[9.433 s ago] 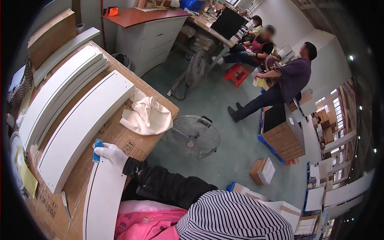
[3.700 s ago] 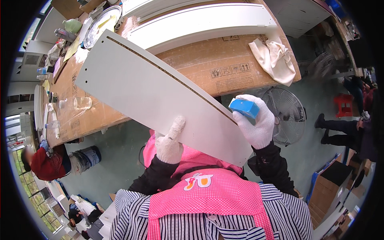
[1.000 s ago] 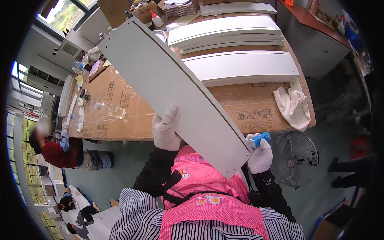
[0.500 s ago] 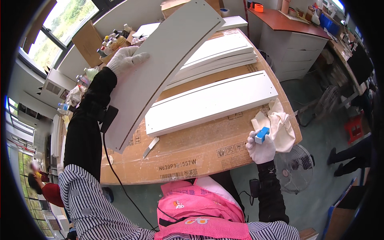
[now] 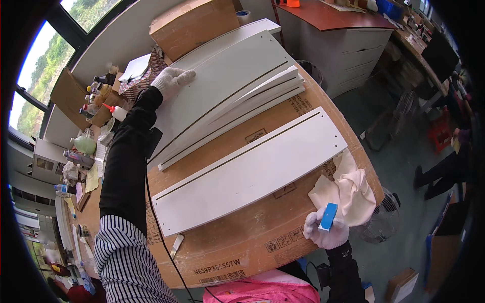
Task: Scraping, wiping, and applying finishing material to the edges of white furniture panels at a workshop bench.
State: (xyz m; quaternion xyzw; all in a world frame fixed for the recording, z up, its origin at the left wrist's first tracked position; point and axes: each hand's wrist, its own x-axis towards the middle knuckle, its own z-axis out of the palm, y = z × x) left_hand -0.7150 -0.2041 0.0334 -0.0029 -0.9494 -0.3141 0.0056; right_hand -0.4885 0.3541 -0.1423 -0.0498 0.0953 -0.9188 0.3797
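Note:
My white-gloved left hand (image 5: 173, 82) grips the far left edge of a long white board (image 5: 230, 73) with a dark groove along one side. That board lies over a stack of similar boards (image 5: 275, 90), slightly askew to them. In my gloved right hand (image 5: 327, 237), near the right table edge, is a small blue block (image 5: 329, 216) with a white end. Another grooved white board (image 5: 252, 174) lies flat in front of the stack. A cream cloth (image 5: 353, 197) sits just beyond my right hand.
Brown cardboard covers the table (image 5: 222, 252). A white-handled scraper (image 5: 177, 246) lies by the front board's near left corner. A cardboard box (image 5: 194, 28) stands at the back. Bottles (image 5: 101, 96) crowd the left side. A cable hangs along my left arm. A floor fan (image 5: 381, 219) stands right.
My left hand has carried the raised board away from me and lowered it onto the stack. The right hand still holds the blue block, now turned. My view has shifted.

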